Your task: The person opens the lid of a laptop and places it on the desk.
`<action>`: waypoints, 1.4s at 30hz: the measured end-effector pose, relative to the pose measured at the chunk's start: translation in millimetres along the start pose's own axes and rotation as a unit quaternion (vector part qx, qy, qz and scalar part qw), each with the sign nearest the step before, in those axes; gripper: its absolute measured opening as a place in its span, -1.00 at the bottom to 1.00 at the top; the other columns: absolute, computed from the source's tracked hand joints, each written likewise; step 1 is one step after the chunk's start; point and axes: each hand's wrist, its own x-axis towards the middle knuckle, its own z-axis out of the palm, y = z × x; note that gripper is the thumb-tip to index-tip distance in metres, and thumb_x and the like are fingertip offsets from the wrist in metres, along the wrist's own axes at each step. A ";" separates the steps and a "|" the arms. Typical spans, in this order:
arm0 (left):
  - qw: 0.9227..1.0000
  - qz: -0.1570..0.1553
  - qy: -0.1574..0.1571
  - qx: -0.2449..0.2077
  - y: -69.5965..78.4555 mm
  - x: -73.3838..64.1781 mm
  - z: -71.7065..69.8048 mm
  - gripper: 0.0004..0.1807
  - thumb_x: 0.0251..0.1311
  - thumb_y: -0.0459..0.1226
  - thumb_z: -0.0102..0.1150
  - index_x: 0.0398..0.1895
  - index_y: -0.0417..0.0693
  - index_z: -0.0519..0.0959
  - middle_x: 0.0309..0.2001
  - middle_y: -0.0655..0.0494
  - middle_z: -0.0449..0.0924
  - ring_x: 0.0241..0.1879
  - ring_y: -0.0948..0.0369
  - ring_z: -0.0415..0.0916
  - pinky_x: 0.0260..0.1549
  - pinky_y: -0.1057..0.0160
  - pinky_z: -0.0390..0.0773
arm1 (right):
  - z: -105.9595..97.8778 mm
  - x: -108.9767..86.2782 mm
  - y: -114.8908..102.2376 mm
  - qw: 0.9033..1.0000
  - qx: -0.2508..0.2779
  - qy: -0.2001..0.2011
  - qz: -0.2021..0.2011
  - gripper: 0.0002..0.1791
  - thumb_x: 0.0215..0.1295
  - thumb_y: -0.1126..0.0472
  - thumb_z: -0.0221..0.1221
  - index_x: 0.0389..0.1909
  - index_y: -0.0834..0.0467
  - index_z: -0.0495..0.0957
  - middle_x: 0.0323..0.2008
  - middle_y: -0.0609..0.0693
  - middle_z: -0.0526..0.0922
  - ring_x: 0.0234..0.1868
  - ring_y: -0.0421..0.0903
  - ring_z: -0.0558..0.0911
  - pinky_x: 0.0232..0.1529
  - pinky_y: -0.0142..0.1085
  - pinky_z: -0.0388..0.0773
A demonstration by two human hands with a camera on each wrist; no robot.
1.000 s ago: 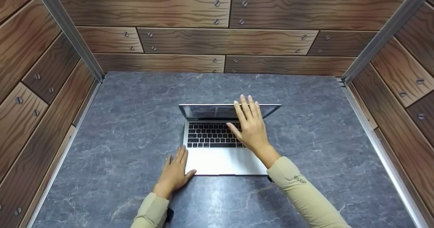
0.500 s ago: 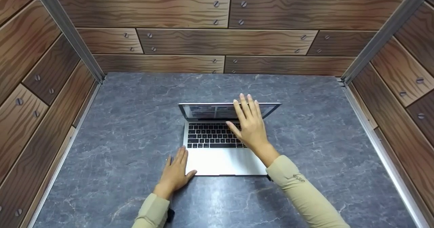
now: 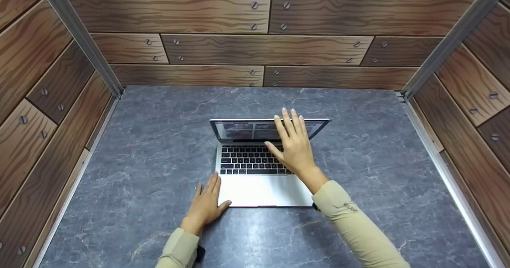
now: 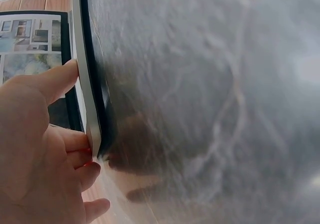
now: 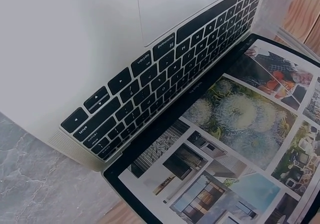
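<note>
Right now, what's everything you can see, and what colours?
laptop: one, silver, on the tabletop
keyboard: one, black, in the laptop
screen: one, black-edged, behind the keyboard
photo grid: one, many-coloured, on the screen
tabletop: one, grey marbled, under the laptop
wood-print walls: three, brown, back, left and right
corner posts: two, grey, at the back corners
side rails: two, silver, along the tabletop's sides
sleeves: two, pale khaki, at the bottom
wrist devices: two, black, by the sleeves
left hand: one, bare, at the laptop's front left corner
right hand: one, bare, in front of the screen
</note>
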 end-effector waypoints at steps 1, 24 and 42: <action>1.000 0.000 0.001 -0.001 -0.1 0.0 0.3 -0.11 0.28 0.11 0.05 0.46 -0.31 0.09 0.54 -0.19 -0.02 0.54 -0.07 -0.01 0.47 -0.26 0.03 | 0.0 0.6 0.2 1.000 0.000 -0.002 0.001 -0.20 0.23 -0.21 0.17 0.35 0.21 0.32 0.38 0.25 0.35 0.40 0.27 0.31 0.40 0.16 0.27; 1.000 -0.002 0.004 -0.008 -0.4 -0.4 0.7 -0.11 0.27 0.10 0.08 0.46 -0.32 0.09 0.53 -0.19 -0.01 0.53 -0.08 0.00 0.47 -0.27 0.02 | 5.6 11.3 0.0 1.000 0.000 0.001 0.016 -0.19 0.19 -0.19 0.20 0.32 0.27 0.34 0.36 0.29 0.35 0.40 0.29 0.31 0.40 0.17 0.25; 1.000 0.003 0.008 -0.024 0.2 0.8 -0.3 -0.11 0.26 0.07 0.10 0.46 -0.33 0.09 0.53 -0.19 -0.01 0.53 -0.09 0.01 0.46 -0.29 -0.01 | 15.7 21.0 0.3 0.997 -0.060 0.002 0.047 -0.10 0.11 -0.28 0.22 0.39 0.14 0.28 0.19 0.28 0.32 0.30 0.23 0.31 0.44 0.08 0.22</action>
